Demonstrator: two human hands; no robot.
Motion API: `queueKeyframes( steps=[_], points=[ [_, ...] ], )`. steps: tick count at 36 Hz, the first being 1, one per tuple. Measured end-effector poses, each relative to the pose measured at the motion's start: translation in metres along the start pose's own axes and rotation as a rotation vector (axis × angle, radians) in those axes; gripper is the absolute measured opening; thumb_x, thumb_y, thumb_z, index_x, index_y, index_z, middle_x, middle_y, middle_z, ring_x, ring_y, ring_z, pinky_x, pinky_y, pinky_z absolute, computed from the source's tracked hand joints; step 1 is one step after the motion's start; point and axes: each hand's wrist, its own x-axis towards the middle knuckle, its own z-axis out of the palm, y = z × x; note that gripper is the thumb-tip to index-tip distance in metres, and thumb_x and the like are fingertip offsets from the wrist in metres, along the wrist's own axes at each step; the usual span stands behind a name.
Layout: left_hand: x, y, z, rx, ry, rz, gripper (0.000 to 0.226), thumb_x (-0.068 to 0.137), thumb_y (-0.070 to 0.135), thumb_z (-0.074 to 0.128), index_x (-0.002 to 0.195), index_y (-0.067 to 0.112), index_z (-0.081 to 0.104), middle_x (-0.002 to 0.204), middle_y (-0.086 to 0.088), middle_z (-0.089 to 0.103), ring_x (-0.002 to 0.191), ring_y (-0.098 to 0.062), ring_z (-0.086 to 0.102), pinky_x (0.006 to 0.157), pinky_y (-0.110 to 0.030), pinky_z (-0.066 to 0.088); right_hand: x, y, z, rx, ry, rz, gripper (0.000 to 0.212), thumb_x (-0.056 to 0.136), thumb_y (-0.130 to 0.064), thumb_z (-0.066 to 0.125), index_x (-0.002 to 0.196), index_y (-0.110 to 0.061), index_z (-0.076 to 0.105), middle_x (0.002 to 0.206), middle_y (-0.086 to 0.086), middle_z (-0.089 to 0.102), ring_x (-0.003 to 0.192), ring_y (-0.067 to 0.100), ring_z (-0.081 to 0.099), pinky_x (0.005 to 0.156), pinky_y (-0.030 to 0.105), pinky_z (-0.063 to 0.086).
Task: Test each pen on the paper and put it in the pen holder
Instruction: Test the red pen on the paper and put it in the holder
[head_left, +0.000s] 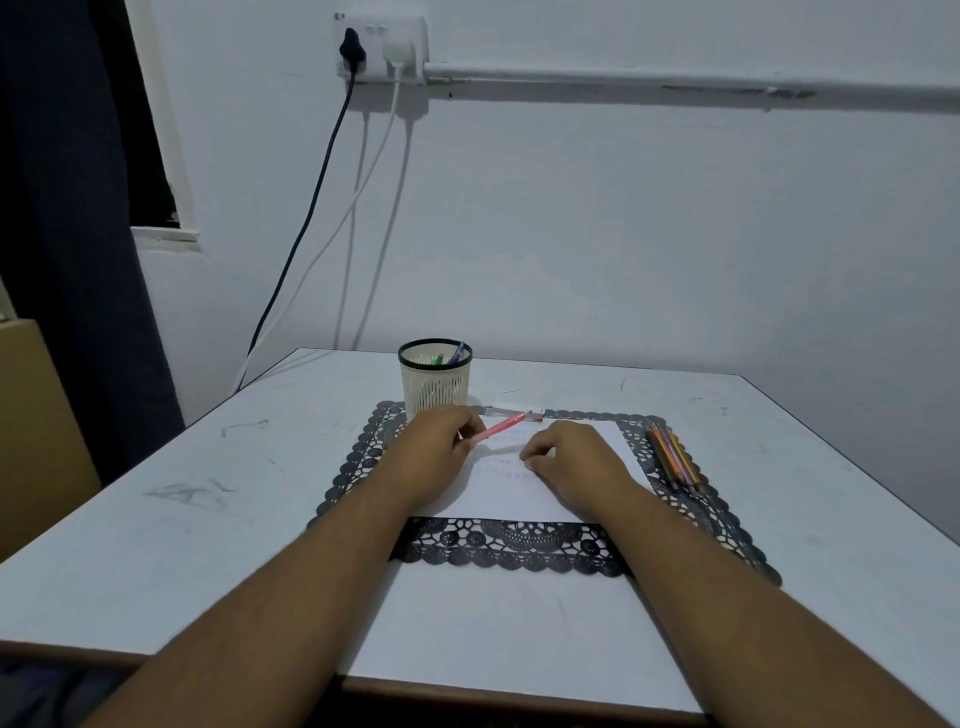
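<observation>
The left hand (434, 451) pinches a pink pen (503, 426), which slants up and to the right over the top edge of the paper (519, 493). The right hand (574, 457) rests on the paper with fingers loosely curled, holding nothing. The paper lies on a black lace mat (514, 545). Just behind the left hand stands the pen holder (435, 382) with a green and a blue pen inside. A clear pen (511, 412) lies beyond the paper; coloured pens (675, 457) lie on the mat's right.
</observation>
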Motion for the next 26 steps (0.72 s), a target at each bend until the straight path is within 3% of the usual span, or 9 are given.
queueKeyframes(
  steps=[6,9,12,16,21,23,26],
  points=[
    [-0.002,0.0,0.0,-0.002,-0.007,-0.002,0.006,0.098,0.018,0.066,0.1,0.021,0.071,0.095,0.01,0.066,0.085,-0.005,0.055,0.067,-0.009,0.035,0.001,0.004,0.001,-0.053,0.025,0.022,0.018,0.096,-0.014,0.064,0.087,-0.028,0.071,0.093,-0.012,0.069,0.088,0.011,0.063,0.083,0.037,0.056],
    [-0.001,0.001,0.0,-0.005,-0.006,-0.005,0.006,0.099,0.019,0.066,0.1,0.021,0.071,0.095,0.011,0.066,0.084,-0.003,0.054,0.066,-0.009,0.036,0.001,0.004,0.001,-0.085,0.026,0.021,0.022,0.1,-0.012,0.055,0.102,-0.026,0.072,0.107,-0.005,0.069,0.095,0.015,0.062,0.081,0.033,0.052],
    [-0.001,0.001,-0.001,-0.008,-0.006,-0.007,0.007,0.099,0.019,0.065,0.101,0.021,0.071,0.096,0.011,0.066,0.085,-0.003,0.054,0.066,-0.009,0.036,0.005,0.005,0.002,-0.126,0.02,0.009,0.034,0.105,-0.009,0.048,0.128,-0.02,0.07,0.131,0.004,0.062,0.117,0.023,0.059,0.097,0.035,0.049],
    [-0.001,0.002,0.0,-0.005,-0.012,-0.004,0.008,0.099,0.018,0.065,0.101,0.021,0.071,0.096,0.011,0.065,0.084,-0.001,0.053,0.066,-0.008,0.034,0.005,0.009,0.0,-0.086,0.05,0.014,0.035,0.106,-0.005,0.046,0.128,-0.015,0.071,0.136,0.009,0.056,0.121,0.027,0.058,0.099,0.034,0.046],
    [-0.002,0.002,0.001,-0.011,-0.02,0.005,0.008,0.098,0.015,0.065,0.101,0.021,0.071,0.096,0.011,0.066,0.086,-0.005,0.056,0.069,-0.018,0.039,0.002,0.01,-0.002,0.276,0.136,0.108,0.023,0.106,-0.008,0.052,0.102,-0.016,0.073,0.108,0.0,0.066,0.089,0.016,0.059,0.068,0.024,0.045],
    [-0.001,0.002,0.001,-0.007,-0.023,0.009,0.008,0.098,0.015,0.065,0.101,0.02,0.071,0.096,0.011,0.066,0.087,-0.008,0.057,0.069,-0.016,0.04,-0.001,0.006,-0.006,0.573,0.165,0.165,0.015,0.103,-0.006,0.058,0.097,-0.01,0.071,0.091,0.006,0.068,0.074,0.019,0.059,0.054,0.026,0.045],
    [0.001,0.002,0.0,-0.007,-0.022,0.014,0.008,0.099,0.017,0.065,0.101,0.021,0.071,0.096,0.012,0.065,0.087,-0.007,0.056,0.069,-0.018,0.039,-0.001,0.0,-0.015,0.872,0.198,0.211,0.01,0.1,-0.001,0.062,0.101,0.003,0.071,0.09,0.021,0.068,0.069,0.024,0.06,0.048,0.034,0.046]
  ],
)
